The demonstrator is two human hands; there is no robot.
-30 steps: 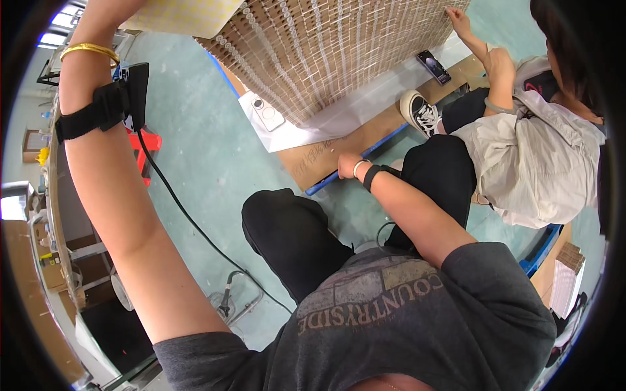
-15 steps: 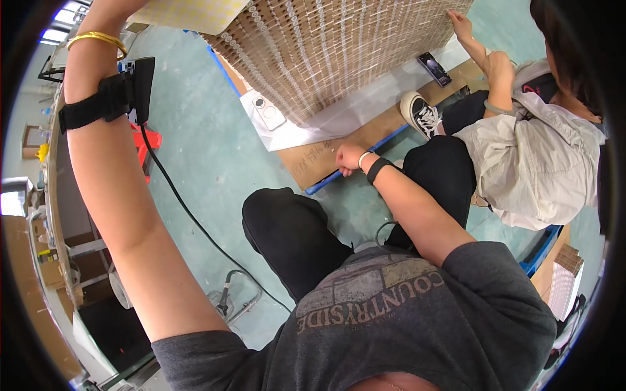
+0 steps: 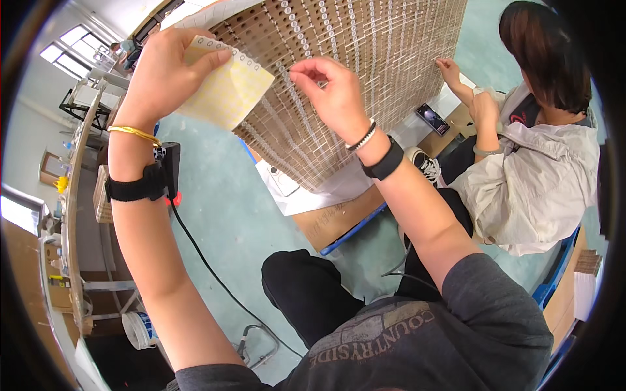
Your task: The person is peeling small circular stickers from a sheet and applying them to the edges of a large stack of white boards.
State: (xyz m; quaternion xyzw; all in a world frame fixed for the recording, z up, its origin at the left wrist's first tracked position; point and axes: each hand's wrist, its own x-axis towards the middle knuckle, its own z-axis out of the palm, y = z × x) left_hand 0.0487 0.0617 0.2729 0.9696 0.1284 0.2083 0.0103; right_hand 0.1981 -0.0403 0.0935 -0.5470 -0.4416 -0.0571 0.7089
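Observation:
My left hand [image 3: 168,75] grips a pale yellow checked sheet [image 3: 236,94] between thumb and fingers. Small round stickers line the sheet's top edge. To its right, my right hand [image 3: 336,98] is closed in a pinch, thumb against index finger, by the face of a tall brown stack [image 3: 385,58]. Whatever the fingertips hold, if anything, is too small to make out. Rows of holes and lines of round whitish dots run down the stack's face. The sheet covers part of its left side.
On the right a co-worker [image 3: 535,176] sits, one hand [image 3: 450,72] at the stack's right edge. A dark phone [image 3: 432,120] and a white phone [image 3: 284,182] lie at the stack's foot, on a blue-edged pallet [image 3: 355,229]. A black cable [image 3: 208,260] trails from my left wrist.
My right hand has risen from near the pallet edge to the stack's face. The left hand and its yellow sheet have come lower into view. The whole view has shifted upward.

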